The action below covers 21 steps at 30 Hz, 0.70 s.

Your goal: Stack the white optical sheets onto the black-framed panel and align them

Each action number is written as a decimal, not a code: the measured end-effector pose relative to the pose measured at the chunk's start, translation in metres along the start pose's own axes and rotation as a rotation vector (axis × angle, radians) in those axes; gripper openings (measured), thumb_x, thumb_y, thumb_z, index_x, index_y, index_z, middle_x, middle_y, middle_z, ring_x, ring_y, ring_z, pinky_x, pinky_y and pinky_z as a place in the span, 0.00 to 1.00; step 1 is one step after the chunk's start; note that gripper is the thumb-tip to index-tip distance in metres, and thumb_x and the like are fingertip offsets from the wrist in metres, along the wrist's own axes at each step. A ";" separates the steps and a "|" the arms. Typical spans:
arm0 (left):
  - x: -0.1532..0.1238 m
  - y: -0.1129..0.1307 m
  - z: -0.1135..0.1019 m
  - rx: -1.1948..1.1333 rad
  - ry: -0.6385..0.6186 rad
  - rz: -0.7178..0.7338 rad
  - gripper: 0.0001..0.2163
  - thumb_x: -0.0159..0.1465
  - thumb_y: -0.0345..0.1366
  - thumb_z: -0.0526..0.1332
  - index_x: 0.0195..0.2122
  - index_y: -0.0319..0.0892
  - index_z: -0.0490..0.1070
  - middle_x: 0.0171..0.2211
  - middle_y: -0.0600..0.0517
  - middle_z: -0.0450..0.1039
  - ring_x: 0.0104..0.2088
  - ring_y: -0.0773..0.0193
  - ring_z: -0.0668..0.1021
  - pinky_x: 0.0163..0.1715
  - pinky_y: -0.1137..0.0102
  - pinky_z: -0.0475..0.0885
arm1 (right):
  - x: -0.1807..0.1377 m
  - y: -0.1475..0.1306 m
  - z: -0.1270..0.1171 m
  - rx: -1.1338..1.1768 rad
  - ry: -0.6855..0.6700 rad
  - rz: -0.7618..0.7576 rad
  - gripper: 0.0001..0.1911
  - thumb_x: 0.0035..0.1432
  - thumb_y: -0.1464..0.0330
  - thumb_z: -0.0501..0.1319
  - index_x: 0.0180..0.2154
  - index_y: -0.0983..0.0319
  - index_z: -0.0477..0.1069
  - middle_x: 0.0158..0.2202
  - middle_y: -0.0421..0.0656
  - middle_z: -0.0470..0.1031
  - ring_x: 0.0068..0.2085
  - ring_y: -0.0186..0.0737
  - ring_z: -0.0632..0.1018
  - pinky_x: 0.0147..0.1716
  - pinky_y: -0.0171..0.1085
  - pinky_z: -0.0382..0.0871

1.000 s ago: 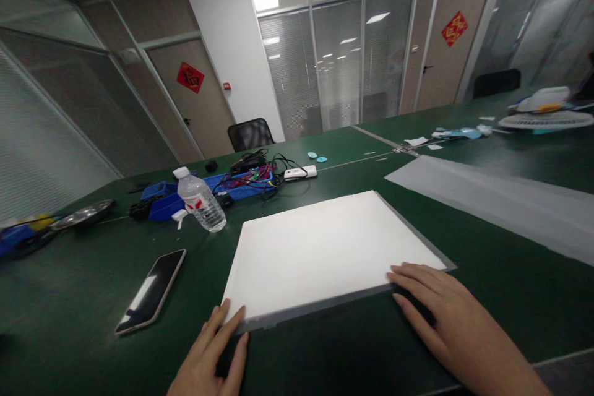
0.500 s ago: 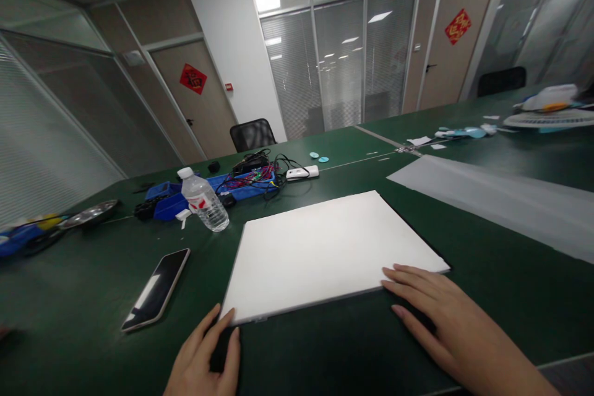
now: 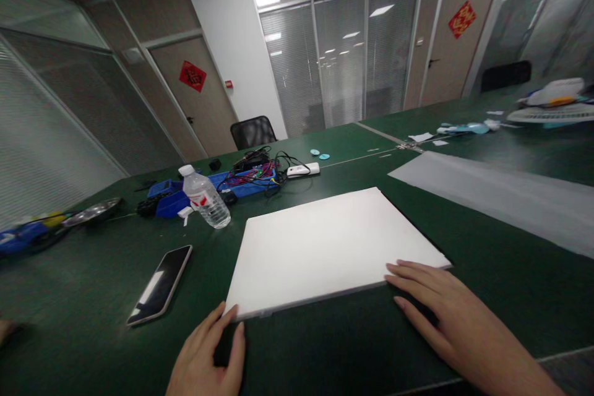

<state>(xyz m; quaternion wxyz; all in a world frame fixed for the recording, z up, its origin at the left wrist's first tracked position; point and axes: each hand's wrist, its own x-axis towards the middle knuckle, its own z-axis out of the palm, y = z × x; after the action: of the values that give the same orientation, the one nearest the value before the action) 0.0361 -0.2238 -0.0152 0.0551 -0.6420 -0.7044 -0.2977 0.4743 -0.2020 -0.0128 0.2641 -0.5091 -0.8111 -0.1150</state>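
Your left hand and right hand were open, fingertips on the near edge of the white sheet. It lay flat on the green table, seemingly aligned; your hands weren't yet off it.

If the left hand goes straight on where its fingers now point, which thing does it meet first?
Most likely the white panel: the left hand points at its near left corner, with fingertips right there, though firm contact is hard to judge.
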 end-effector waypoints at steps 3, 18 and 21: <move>0.000 0.003 0.002 -0.019 0.031 0.005 0.23 0.66 0.55 0.59 0.48 0.48 0.86 0.56 0.46 0.84 0.55 0.46 0.84 0.60 0.51 0.79 | 0.001 0.000 -0.002 -0.030 0.005 -0.018 0.21 0.74 0.57 0.56 0.59 0.50 0.79 0.61 0.41 0.78 0.58 0.49 0.81 0.55 0.54 0.82; -0.003 0.004 0.001 -0.031 -0.024 0.180 0.19 0.68 0.53 0.61 0.52 0.55 0.85 0.61 0.49 0.80 0.58 0.47 0.83 0.60 0.50 0.79 | 0.000 0.003 0.001 0.007 -0.057 -0.017 0.19 0.74 0.57 0.56 0.60 0.46 0.79 0.64 0.39 0.76 0.62 0.51 0.79 0.59 0.57 0.80; -0.003 0.005 0.000 -0.032 -0.031 0.154 0.19 0.68 0.53 0.60 0.52 0.56 0.85 0.61 0.49 0.80 0.59 0.47 0.83 0.60 0.50 0.79 | -0.001 0.003 0.001 0.014 -0.066 -0.013 0.20 0.74 0.57 0.57 0.61 0.46 0.78 0.65 0.38 0.74 0.63 0.51 0.78 0.59 0.57 0.79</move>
<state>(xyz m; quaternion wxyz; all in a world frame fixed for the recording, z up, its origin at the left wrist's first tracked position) 0.0415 -0.2258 -0.0149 0.0566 -0.6996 -0.6489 -0.2939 0.4770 -0.2003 -0.0147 0.2398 -0.5057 -0.8234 -0.0939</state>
